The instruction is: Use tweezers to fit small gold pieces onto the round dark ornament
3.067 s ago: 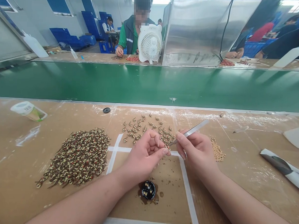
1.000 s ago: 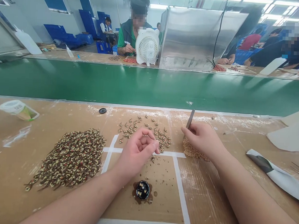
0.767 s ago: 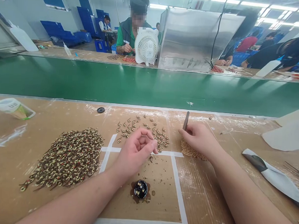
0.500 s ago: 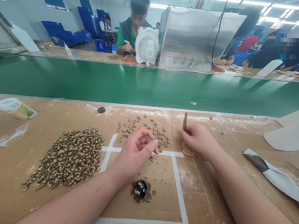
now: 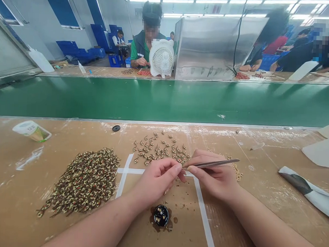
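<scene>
My right hand [image 5: 215, 175] grips a pair of metal tweezers [image 5: 214, 163], their tips at the fingertips of my left hand. The thumb and finger of my left hand [image 5: 164, 175] are pinched together; whatever is between them is hidden. Just beyond both hands lie several small brown-and-cream curled pieces [image 5: 150, 148], spread loosely. A heap of small beige beads [image 5: 237, 173] shows partly behind my right hand. Nearer me, a small round dish [image 5: 161, 215] of dark liquid holds a few pale bits, with brown stains around it.
To the left lies a big pile of brown-and-cream pieces [image 5: 87, 182]. A plastic cup [image 5: 32, 130] lies tipped behind it, near a black cap [image 5: 116, 128]. A white-wrapped blade-like thing [image 5: 305, 188] is at right. Beyond runs a green belt [image 5: 154, 99], with a white fan [image 5: 161, 58] and co-workers across it.
My right hand has moved left from the beige beads to my left hand, and the tweezers have swung from upright to nearly level. The camera view has shifted slightly.
</scene>
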### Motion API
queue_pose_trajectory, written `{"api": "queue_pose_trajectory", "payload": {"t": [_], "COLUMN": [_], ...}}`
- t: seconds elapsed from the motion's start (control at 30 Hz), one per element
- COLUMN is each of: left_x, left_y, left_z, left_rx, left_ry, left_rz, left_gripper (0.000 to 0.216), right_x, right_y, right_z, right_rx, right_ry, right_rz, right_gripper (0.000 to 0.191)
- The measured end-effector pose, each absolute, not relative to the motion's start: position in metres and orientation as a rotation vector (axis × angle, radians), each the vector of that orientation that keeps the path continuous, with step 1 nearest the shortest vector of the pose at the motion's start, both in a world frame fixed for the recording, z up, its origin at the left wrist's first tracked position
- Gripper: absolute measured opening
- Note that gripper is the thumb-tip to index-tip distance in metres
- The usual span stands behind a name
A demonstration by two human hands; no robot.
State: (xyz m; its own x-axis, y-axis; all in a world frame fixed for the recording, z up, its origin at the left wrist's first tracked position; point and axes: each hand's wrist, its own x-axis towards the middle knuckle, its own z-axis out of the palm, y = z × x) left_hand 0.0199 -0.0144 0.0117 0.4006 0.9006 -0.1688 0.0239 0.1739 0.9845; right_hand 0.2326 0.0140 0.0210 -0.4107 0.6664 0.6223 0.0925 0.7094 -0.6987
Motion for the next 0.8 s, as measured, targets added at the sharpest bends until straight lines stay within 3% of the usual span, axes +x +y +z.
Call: {"api": "queue_pose_trajectory", "payload": {"t": [0.37, 0.8], "left_x": [0.0177, 0.0125], "left_y": [-0.0089, -0.0079], "left_z": [0.0128, 0.0048], "left_rx": [0.817, 0.881], "left_ry": [0.708, 0.634], "left_rz": [0.739, 0.702], "left_gripper": [0.038, 0.034], "right_x": [0.2321, 0.2323], "right_y": [0.0165, 0.0135], "right_z": [0.0203, 0.0198], "right_rx": [-0.670, -0.631], "right_ry": [-1.731, -1.747], "right_rz": [0.873, 1.011], "right_gripper": [0.024, 0.024]}}
